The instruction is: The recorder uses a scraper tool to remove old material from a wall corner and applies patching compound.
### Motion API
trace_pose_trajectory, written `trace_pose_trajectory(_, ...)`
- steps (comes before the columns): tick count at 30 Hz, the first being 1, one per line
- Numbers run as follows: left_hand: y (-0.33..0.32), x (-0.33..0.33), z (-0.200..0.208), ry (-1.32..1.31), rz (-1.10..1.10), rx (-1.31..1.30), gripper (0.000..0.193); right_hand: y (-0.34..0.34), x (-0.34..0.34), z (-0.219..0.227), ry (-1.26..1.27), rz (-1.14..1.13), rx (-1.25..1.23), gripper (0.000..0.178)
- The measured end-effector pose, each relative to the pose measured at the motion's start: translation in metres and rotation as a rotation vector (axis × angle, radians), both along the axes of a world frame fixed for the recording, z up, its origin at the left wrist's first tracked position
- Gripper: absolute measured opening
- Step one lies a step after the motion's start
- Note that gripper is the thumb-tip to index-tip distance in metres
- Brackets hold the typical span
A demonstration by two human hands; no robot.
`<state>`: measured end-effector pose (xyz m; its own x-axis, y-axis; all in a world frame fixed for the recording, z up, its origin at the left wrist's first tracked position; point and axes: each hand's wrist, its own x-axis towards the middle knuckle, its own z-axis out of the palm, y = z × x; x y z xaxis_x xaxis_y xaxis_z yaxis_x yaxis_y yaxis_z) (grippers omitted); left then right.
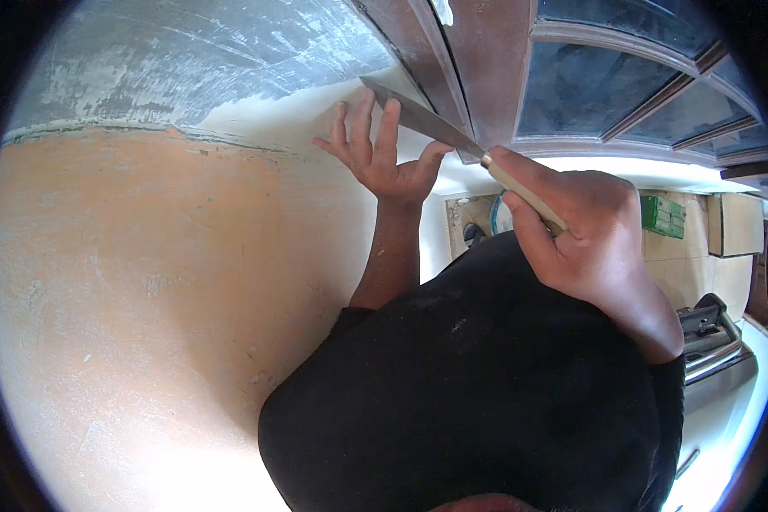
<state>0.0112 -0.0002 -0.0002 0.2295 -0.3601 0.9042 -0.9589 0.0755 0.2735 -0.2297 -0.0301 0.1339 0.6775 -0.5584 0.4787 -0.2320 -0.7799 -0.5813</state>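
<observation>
Gripped in my right hand [584, 226] is a long-bladed tool [439, 128] with a pale straight handle and a flat metal blade. Its blade slants up and left, and the tip lies at the white patch [303, 111] on the wall, beside the brown frame. My left hand [388, 166] is raised next to the blade with its fingers spread. Two of its fingertips overlap the blade near the tip; whether they press on it I cannot tell.
The wall [136, 282] is peach below and scraped grey above. A brown frame with glass panes [606, 90] stands at the upper right. Below lie a green crate [662, 217], a light box [736, 224], a blue-rimmed round container [497, 215] and a metal-framed object [712, 337].
</observation>
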Motion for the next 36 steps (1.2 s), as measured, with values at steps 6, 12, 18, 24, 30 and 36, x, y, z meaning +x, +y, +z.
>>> trace_pose_trajectory(6, 0.000, -0.001, 0.002, -0.006, -0.001, -0.012, 0.079, 0.000, -0.001, 0.003, 0.042, -0.009, -0.027, 0.036)
trace_pose_trajectory(12, 0.001, 0.001, 0.001, 0.019, -0.004, -0.004, 0.077, -0.002, -0.001, 0.000, 0.060, 0.003, -0.038, 0.037)
trace_pose_trajectory(18, 0.001, -0.002, 0.003, 0.039, -0.004, -0.001, 0.077, 0.000, -0.001, 0.003, 0.087, -0.012, -0.024, 0.036)
trace_pose_trajectory(24, 0.002, -0.001, 0.001, 0.024, 0.001, 0.007, 0.079, -0.002, -0.001, 0.000, 0.054, -0.007, -0.026, 0.036)
trace_pose_trajectory(30, 0.002, -0.002, 0.005, -0.050, 0.010, 0.011, 0.080, -0.002, 0.001, -0.002, -0.059, -0.044, -0.051, 0.032)
trace_pose_trajectory(36, 0.003, -0.005, 0.005, -0.101, 0.044, 0.043, 0.079, -0.002, -0.003, 0.000, 0.085, -0.012, 0.022, 0.035)
